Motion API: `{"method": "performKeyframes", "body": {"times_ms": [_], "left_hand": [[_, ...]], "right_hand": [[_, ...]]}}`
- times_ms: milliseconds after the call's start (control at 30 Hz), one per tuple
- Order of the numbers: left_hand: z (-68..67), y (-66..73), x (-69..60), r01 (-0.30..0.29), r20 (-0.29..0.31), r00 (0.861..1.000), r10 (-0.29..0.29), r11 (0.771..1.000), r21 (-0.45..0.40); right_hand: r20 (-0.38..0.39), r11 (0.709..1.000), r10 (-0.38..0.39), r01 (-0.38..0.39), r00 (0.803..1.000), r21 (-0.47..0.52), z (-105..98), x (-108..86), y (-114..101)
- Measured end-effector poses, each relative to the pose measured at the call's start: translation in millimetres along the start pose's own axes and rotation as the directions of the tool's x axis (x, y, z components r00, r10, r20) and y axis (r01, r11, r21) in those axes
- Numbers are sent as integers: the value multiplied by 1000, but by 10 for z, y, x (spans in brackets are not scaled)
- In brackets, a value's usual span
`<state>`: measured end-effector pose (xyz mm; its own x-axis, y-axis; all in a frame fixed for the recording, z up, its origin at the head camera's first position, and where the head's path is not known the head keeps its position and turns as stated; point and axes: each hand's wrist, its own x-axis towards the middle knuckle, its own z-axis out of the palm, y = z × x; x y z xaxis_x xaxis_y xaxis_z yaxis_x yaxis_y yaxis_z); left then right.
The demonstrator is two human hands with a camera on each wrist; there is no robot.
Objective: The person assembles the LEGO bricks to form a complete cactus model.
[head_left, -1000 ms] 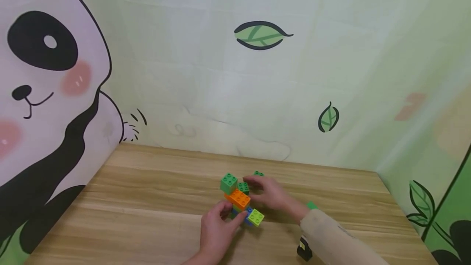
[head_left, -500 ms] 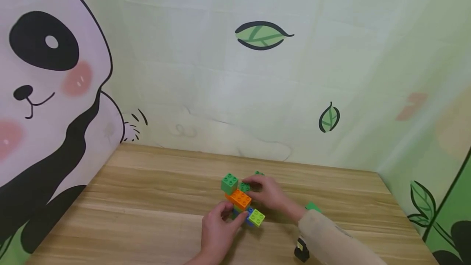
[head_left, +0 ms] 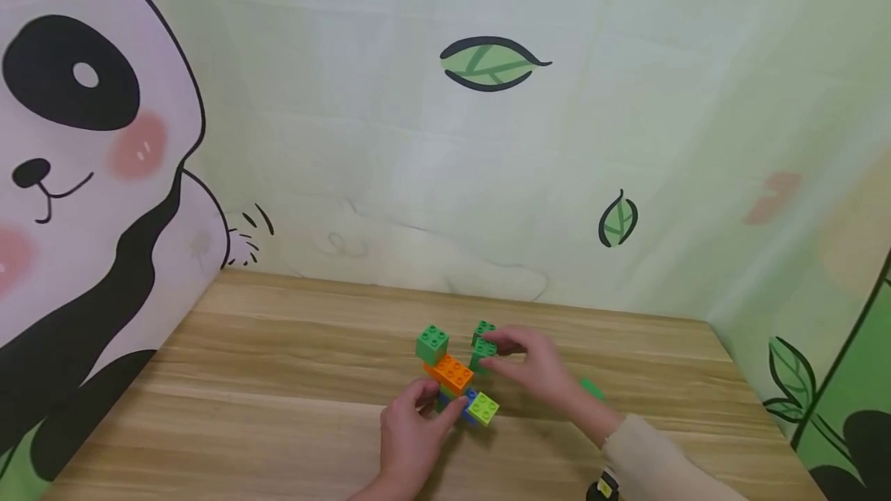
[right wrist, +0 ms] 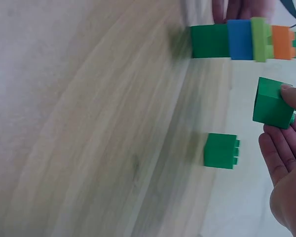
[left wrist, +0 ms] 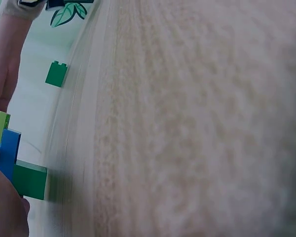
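Observation:
A stack of toy building bricks stands on the table: an orange brick (head_left: 452,374), a light green brick (head_left: 484,408) and a blue brick (right wrist: 240,39) show. A green brick (head_left: 432,344) is its top and another green brick (right wrist: 209,42) its bottom. My left hand (head_left: 414,431) grips the lower layers between thumb and fingers. Just right of the stack, my right hand (head_left: 532,366) pinches a loose green brick (right wrist: 273,102), held off the table and apart from the stack.
Behind the right hand, a green brick (right wrist: 220,150) stands on the wooden table (head_left: 292,377). Another green brick (head_left: 592,388) lies by the right forearm, partly hidden. A black device (head_left: 602,487) shows below the right sleeve. A printed cloth wall (head_left: 348,138) borders the table.
My right hand has moved right with the green brick, away from the orange brick, uncovering more of the green brick behind. The left hand and the stack hold still.

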<state>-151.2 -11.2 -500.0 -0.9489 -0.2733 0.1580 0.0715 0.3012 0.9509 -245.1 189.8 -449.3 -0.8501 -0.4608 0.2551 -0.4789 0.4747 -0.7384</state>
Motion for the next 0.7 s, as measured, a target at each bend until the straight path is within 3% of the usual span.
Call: {"method": "performKeyframes", "body": {"times_ms": [400,700], "left_hand": [[42,-10,-14,29,-34,999,-30,999,-46],[73,-7,-29,43,-56,997,-48,995,-85]], "right_hand": [[-67,999,-52,51,996,-2,-157,-330,-232],[-42,999,19,-18,999,26,-129,-497,-332]]}}
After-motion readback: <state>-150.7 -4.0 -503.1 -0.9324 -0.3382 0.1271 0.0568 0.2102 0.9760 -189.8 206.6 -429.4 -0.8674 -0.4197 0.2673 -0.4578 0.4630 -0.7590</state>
